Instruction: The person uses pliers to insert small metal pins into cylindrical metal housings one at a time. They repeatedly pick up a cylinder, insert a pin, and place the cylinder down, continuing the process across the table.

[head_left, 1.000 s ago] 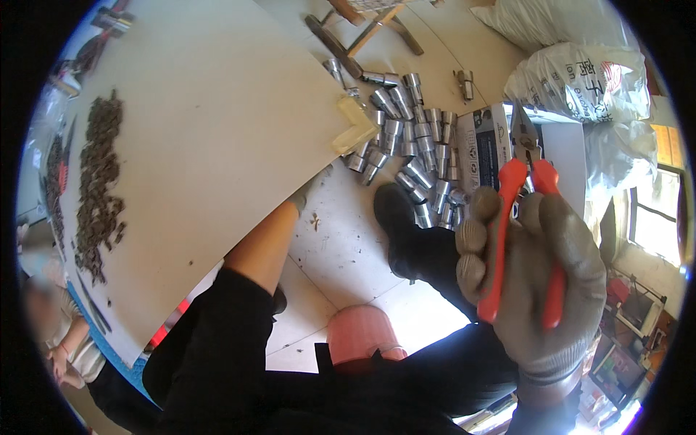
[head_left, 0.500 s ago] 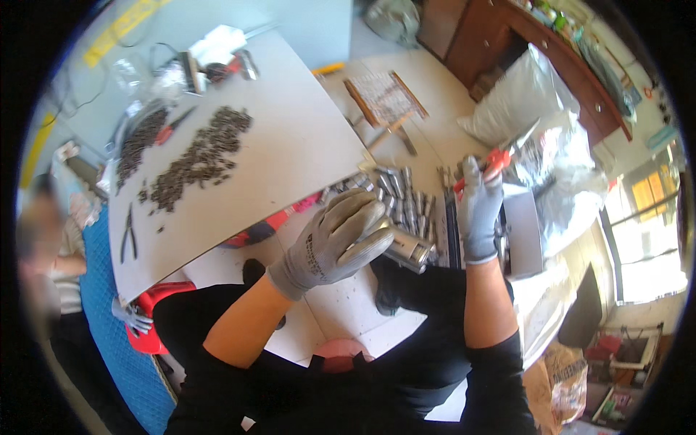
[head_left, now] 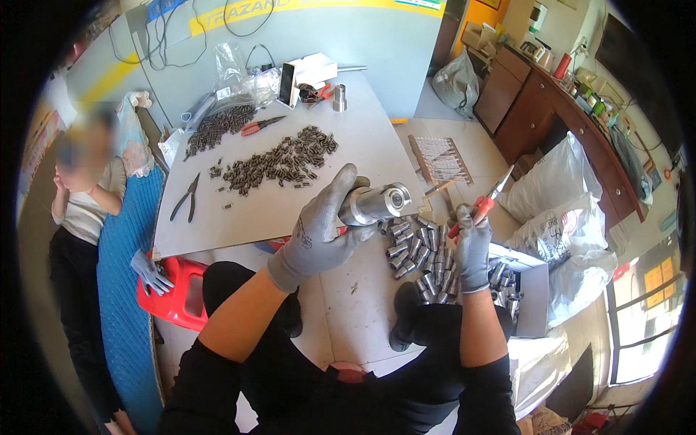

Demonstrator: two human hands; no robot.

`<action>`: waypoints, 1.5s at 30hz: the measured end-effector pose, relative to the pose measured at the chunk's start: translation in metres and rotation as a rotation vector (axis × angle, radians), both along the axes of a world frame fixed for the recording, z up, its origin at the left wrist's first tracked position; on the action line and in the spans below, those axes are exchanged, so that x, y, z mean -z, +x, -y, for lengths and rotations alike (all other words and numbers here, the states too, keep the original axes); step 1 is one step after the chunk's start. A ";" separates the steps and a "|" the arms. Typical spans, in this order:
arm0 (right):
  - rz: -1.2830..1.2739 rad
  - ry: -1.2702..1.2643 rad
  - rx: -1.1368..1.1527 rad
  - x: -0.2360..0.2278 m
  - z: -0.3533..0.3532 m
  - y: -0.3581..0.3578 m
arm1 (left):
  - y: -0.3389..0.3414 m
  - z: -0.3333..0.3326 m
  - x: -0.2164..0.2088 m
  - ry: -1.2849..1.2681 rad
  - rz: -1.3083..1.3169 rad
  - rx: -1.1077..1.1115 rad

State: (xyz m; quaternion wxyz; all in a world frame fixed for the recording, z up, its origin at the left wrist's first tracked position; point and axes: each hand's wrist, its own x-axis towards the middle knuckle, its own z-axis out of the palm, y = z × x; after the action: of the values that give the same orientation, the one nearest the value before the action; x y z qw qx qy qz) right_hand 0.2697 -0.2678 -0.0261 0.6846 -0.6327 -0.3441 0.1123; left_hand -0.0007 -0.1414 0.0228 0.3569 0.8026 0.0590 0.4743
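Gloved in grey, my left hand [head_left: 319, 235] grips a shiny metal cylinder [head_left: 373, 204] whose round end with a hole faces up and to the right, just off the table's right corner. My right hand [head_left: 473, 250], in a matching glove, is closed around the red handles of long-nose pliers [head_left: 487, 204]; their tips point up and away to the right. Below and between both hands, a heap of similar metal cylinders [head_left: 424, 254] lies near the floor. More of them fill an open box [head_left: 533, 293] beside my right forearm.
On the white table [head_left: 217, 232] lie small dark metal pieces [head_left: 283, 159], red-handled pliers [head_left: 262, 125], dark pliers [head_left: 187, 197], a phone [head_left: 287, 85] and one upright cylinder [head_left: 339, 98]. A red stool [head_left: 174, 290] stands at left, white sacks [head_left: 551, 188] at right. A person sits far left.
My head view has swung up, showing more wall and table. The cylinder in my left hand has risen and turned its end toward upper right. The pliers stay in my right hand.
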 end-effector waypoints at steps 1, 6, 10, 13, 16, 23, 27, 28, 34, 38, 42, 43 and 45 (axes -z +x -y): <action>-0.006 -0.004 -0.014 0.000 -0.002 -0.002 | -0.001 -0.003 0.000 0.051 -0.002 -0.025; -0.011 0.000 -0.078 -0.003 -0.016 -0.011 | 0.004 -0.014 0.003 0.047 0.028 -0.140; -0.050 -0.060 -0.119 -0.002 -0.026 -0.020 | 0.010 -0.026 0.009 -0.146 0.106 -0.125; -0.047 -0.096 -0.154 -0.004 -0.034 -0.027 | 0.017 -0.043 0.014 -0.831 0.326 0.244; -0.037 -0.055 -0.245 -0.006 -0.046 -0.036 | 0.018 -0.065 0.018 -1.156 0.460 0.601; -0.160 -0.080 -0.518 -0.023 -0.048 -0.072 | 0.015 -0.094 0.015 -1.354 0.593 0.728; -0.451 -0.106 -0.979 -0.041 -0.040 -0.088 | 0.018 -0.103 0.012 -1.396 0.630 0.689; -0.471 -0.175 -1.047 -0.045 -0.040 -0.090 | 0.018 -0.105 0.011 -1.376 0.638 0.681; -0.721 -0.374 -1.173 -0.055 -0.036 -0.109 | 0.025 -0.104 0.018 -1.336 0.620 0.639; -0.886 -0.322 -1.134 -0.053 -0.042 -0.107 | 0.027 -0.100 0.019 -1.351 0.548 0.628; -0.860 -0.386 -1.030 -0.050 -0.047 -0.100 | 0.027 -0.093 0.018 -1.323 0.443 0.627; -0.877 -0.361 -1.056 -0.050 -0.046 -0.099 | 0.028 -0.090 0.018 -1.314 0.420 0.627; -0.879 -0.369 -1.043 -0.050 -0.046 -0.096 | 0.031 -0.084 0.017 -1.306 0.371 0.618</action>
State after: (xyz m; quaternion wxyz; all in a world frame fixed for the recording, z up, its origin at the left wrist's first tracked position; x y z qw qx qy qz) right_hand 0.1737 -0.2222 0.0241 0.4984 -0.3871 -0.2695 0.7274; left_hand 0.0300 -0.0575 0.0056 0.8822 0.3142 0.0393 0.3486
